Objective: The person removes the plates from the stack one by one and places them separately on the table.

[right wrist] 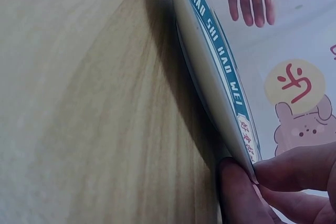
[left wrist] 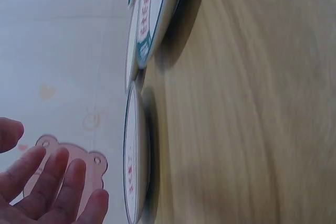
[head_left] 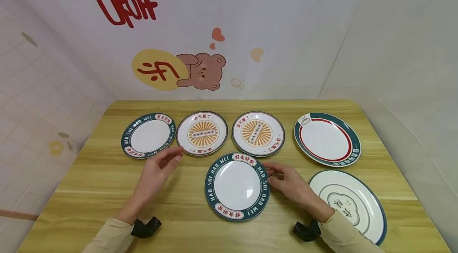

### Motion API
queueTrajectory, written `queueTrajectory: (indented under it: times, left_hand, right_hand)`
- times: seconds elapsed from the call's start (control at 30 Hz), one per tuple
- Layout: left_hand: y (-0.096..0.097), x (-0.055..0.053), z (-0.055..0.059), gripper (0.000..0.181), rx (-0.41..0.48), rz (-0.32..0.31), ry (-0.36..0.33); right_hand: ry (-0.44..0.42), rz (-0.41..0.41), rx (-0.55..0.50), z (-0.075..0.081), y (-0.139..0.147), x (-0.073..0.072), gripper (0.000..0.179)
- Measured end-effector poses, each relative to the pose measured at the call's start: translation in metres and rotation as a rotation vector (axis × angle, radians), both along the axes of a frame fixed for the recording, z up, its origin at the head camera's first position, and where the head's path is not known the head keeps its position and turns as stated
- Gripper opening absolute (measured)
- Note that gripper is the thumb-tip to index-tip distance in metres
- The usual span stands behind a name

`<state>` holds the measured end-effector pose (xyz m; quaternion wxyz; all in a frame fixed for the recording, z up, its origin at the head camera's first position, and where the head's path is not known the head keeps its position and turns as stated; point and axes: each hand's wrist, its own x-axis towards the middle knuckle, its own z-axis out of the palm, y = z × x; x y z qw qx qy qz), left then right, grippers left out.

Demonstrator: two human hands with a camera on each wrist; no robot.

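My right hand pinches the right rim of a round plate with a dark green lettered border. In the right wrist view, the thumb and fingers grip the edge of this plate, which looks slightly tilted over the table. My left hand hovers holding nothing, its fingers loosely extended. It is nearest to a matching green-bordered plate at the back left and a white plate with an orange sunburst. The left wrist view shows the fingers apart from the plates.
Another sunburst plate sits behind the held one. At the back right is an oval plate with a green rim and red line. A larger blue-rimmed plate lies partly behind my right forearm. A printed cloth wall borders the wooden table.
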<state>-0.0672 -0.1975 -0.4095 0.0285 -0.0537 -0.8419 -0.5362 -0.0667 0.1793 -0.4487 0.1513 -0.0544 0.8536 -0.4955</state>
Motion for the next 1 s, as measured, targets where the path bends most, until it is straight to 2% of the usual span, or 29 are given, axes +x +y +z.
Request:
queueTrajectory:
  times: [0.1, 0.23, 0.33, 0.47, 0.8, 1.0]
  left_hand:
    - [0.011, 0.004, -0.002, 0.034, 0.011, -0.040, -0.060]
    - [0.024, 0.008, -0.007, 0.034, 0.073, -0.102, -0.125]
    - [0.031, 0.012, -0.010, 0.036, 0.113, -0.140, -0.165]
    - [0.038, 0.015, -0.012, 0.039, 0.116, -0.169, -0.199]
    - [0.050, 0.021, -0.020, 0.049, 0.100, -0.168, -0.310]
    - [0.054, 0.022, -0.024, 0.055, 0.072, -0.145, -0.329]
  right_hand:
    - [0.000, 0.002, -0.001, 0.000, 0.001, 0.000, 0.043]
    - [-0.004, 0.005, -0.007, 0.000, 0.001, 0.000, 0.043]
    - [-0.004, 0.006, -0.008, 0.000, 0.001, 0.000, 0.043]
    - [-0.007, 0.004, -0.012, -0.001, 0.001, 0.000, 0.043]
    - [0.017, 0.009, -0.005, -0.001, 0.002, 0.002, 0.041]
    - [0.047, -0.011, 0.056, 0.003, 0.000, 0.005, 0.041]
